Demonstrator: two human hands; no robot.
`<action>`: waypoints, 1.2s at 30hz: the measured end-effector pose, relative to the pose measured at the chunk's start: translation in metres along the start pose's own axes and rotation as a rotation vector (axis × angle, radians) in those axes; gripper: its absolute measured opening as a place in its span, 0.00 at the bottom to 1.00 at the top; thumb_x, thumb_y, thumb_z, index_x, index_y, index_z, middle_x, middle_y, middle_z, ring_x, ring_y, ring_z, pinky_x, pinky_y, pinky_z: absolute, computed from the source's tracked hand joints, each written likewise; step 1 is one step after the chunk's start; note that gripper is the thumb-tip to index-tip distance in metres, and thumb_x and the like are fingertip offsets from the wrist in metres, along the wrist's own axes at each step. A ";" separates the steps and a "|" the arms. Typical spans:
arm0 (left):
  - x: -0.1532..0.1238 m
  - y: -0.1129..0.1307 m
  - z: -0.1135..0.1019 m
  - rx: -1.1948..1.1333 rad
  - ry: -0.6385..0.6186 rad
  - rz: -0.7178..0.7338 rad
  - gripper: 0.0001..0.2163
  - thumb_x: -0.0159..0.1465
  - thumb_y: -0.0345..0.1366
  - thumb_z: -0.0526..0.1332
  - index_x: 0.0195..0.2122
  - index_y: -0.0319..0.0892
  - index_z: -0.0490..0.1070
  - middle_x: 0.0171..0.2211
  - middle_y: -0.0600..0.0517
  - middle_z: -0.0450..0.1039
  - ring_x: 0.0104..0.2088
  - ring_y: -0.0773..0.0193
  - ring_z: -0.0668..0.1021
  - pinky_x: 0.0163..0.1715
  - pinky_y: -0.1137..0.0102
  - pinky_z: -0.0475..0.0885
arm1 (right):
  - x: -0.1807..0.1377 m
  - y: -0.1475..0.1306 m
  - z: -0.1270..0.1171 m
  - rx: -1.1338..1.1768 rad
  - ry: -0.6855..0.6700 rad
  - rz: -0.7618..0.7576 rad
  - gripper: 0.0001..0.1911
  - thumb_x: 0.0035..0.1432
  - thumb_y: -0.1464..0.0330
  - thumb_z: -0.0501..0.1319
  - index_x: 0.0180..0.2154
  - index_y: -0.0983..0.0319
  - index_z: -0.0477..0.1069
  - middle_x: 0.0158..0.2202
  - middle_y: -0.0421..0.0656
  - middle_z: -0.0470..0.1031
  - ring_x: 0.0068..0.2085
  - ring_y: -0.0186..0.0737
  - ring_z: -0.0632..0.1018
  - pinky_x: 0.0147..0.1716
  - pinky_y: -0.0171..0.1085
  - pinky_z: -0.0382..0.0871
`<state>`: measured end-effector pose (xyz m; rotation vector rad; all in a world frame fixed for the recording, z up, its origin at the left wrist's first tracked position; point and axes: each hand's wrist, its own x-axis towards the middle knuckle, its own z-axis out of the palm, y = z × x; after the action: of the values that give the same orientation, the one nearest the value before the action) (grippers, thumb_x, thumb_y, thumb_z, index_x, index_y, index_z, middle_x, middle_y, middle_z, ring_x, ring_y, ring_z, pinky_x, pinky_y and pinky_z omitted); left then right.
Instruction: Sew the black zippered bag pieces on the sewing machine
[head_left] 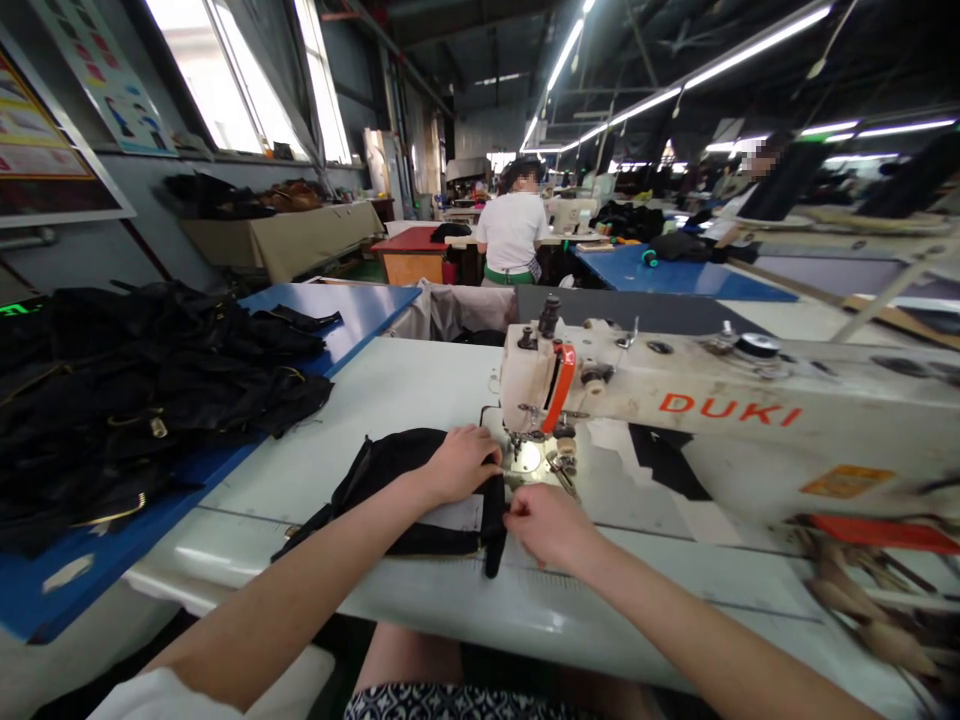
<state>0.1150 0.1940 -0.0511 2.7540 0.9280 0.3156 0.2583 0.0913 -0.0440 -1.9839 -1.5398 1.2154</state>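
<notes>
A black fabric piece (409,452) with a zipper along its near edge lies on the pale sewing table, left of the needle. On it shows a white patch (454,514), partly covered by my left forearm. My left hand (465,462) rests on the fabric's right part, its fingers curled together at the edge nearest the presser foot. Closed in a pinch, my right hand (549,525) holds the same piece's right-hand border. The sewing machine (529,375), marked DUKI, stands just beyond both hands, its lamp lighting the needle plate (527,458).
Black zippered pieces (150,390) are heaped on a blue table (367,300) to the left. The machine's arm (720,385) spans the right side, with dark and white scraps (667,460) beside it. Ahead, a person in a white shirt (513,232) sits at another machine.
</notes>
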 end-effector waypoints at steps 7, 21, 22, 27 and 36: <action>0.002 -0.001 -0.001 -0.037 -0.002 -0.002 0.05 0.60 0.38 0.63 0.33 0.44 0.72 0.36 0.52 0.71 0.41 0.59 0.71 0.42 0.67 0.65 | -0.014 0.023 0.008 -0.547 0.319 -0.680 0.07 0.60 0.73 0.56 0.36 0.60 0.72 0.34 0.43 0.72 0.37 0.42 0.72 0.36 0.39 0.65; 0.011 -0.013 0.001 -0.149 -0.031 0.075 0.04 0.60 0.37 0.63 0.32 0.43 0.74 0.34 0.53 0.73 0.39 0.62 0.73 0.43 0.70 0.65 | -0.005 0.035 -0.007 -0.680 0.250 -1.055 0.11 0.60 0.75 0.54 0.42 0.62 0.72 0.46 0.46 0.75 0.51 0.43 0.71 0.58 0.47 0.59; 0.012 -0.012 0.001 -0.152 -0.032 0.075 0.04 0.60 0.37 0.62 0.32 0.44 0.74 0.34 0.53 0.73 0.39 0.62 0.73 0.44 0.70 0.65 | -0.005 0.036 -0.008 -0.681 0.240 -1.052 0.11 0.60 0.75 0.54 0.42 0.62 0.72 0.46 0.46 0.75 0.50 0.43 0.71 0.58 0.47 0.59; 0.011 -0.012 0.000 -0.120 -0.012 0.029 0.05 0.59 0.39 0.64 0.34 0.45 0.74 0.35 0.53 0.72 0.40 0.61 0.73 0.44 0.69 0.65 | -0.003 0.044 -0.010 -0.664 0.228 -1.035 0.13 0.60 0.75 0.53 0.45 0.63 0.71 0.48 0.47 0.74 0.51 0.43 0.71 0.60 0.48 0.55; 0.021 -0.014 0.000 -0.109 -0.030 -0.028 0.05 0.57 0.38 0.65 0.32 0.43 0.74 0.35 0.52 0.74 0.41 0.59 0.74 0.44 0.67 0.67 | -0.001 0.042 -0.016 -0.579 0.196 -1.028 0.16 0.60 0.75 0.53 0.47 0.62 0.71 0.48 0.46 0.75 0.53 0.43 0.71 0.61 0.50 0.56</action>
<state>0.1235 0.2184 -0.0520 2.6376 0.9130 0.3095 0.2969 0.0791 -0.0645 -1.1199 -2.4693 0.1590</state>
